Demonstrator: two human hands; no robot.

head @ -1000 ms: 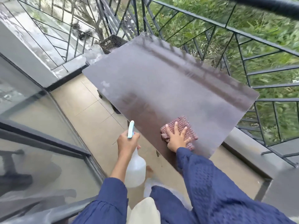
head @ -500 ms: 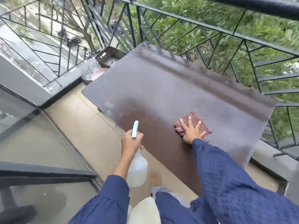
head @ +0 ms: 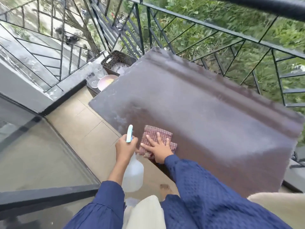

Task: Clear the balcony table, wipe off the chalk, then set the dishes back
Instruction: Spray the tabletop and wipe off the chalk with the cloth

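head | I see left hand (head: 124,147) gripping spray bottle (head: 132,176) beside the worktop (head: 206,113) | right hand (head: 158,148) flat, fingers spread, pressing checked cloth (head: 153,133) at its 8 o'clock edge | chalk haze (head: 120,118) at 9 | pink plate (head: 105,81), basket (head: 118,61) beyond at 11

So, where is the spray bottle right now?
In the head view, lower centre: the left hand grips the spray bottle beside the table, left of the cloth.

One view only: head-worn wide-angle camera, tilted steeply down and forward over the person's own arms. Close on the table (head: 206,116), which fills centre and right of frame; railing (head: 214,28) crosses the top; slight motion blur.
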